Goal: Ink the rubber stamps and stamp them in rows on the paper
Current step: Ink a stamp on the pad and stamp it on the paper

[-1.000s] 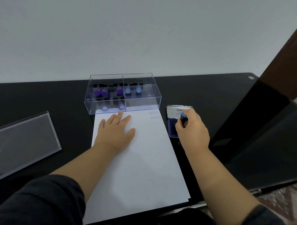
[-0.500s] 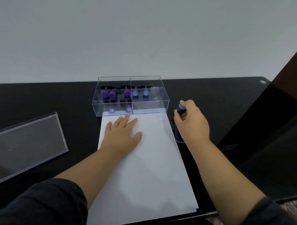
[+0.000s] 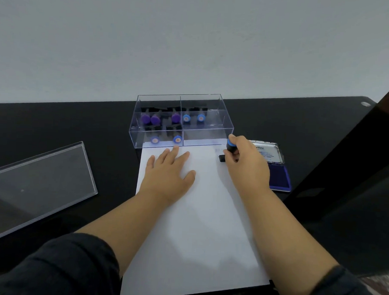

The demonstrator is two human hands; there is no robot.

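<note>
Glossy black table (image 3: 279, 119) against plain pale wall. White paper sheet (image 3: 196, 225) at centre; clear plastic box (image 3: 225, 135) of spare stamps at its far edge; clear lid (image 3: 36, 185) left; open blue ink pad tin (image 3: 277, 171) right. Left hand (image 3: 167, 175) flat, fingers spread, pinning sheet. Right hand (image 3: 244, 163) clenched around blue-capped black rubber stamp (image 3: 230, 147), base at paper's far right corner (contact unclear).

Soft, dim, even light is falling from above, casting faint shadows of the hands across the paper (image 3: 199, 214), while pale glare is streaking the clear lid (image 3: 31, 184) and glossy black table (image 3: 78, 124), and wide-angle distortion is bending the slightly blurred edges.
</note>
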